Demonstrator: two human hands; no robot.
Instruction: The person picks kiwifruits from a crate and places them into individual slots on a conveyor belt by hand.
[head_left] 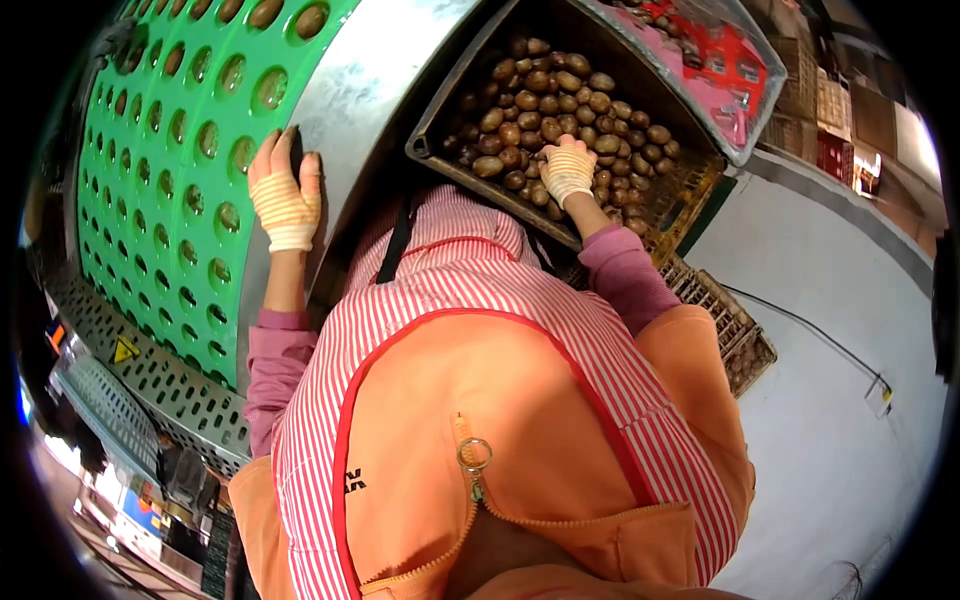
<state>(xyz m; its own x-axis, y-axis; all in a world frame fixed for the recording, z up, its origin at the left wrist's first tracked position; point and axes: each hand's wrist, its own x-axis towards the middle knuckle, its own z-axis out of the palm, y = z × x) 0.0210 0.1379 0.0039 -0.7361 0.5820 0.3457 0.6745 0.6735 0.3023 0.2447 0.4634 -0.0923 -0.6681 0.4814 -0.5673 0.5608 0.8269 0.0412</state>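
Head view: half-curled right hand (567,172) seemingly gathers brown oval produce (549,105), hold unclear. Lifting needs tightening; left hand (286,195) spread, empty.

Brown fruits (560,100), round to oval with a smooth, shiny skin, lie loose in a deep heap, some darker and some more reddish. They fill the floor of a dark, worn crate (692,195) at the far right, whose near right wall shows yellowish-brown stains. To the left slopes a glossy green panel (215,105) with rows of round holes; a few at its far end hold single brown fruits. A smooth metal border (345,110) runs along the panel's right side.
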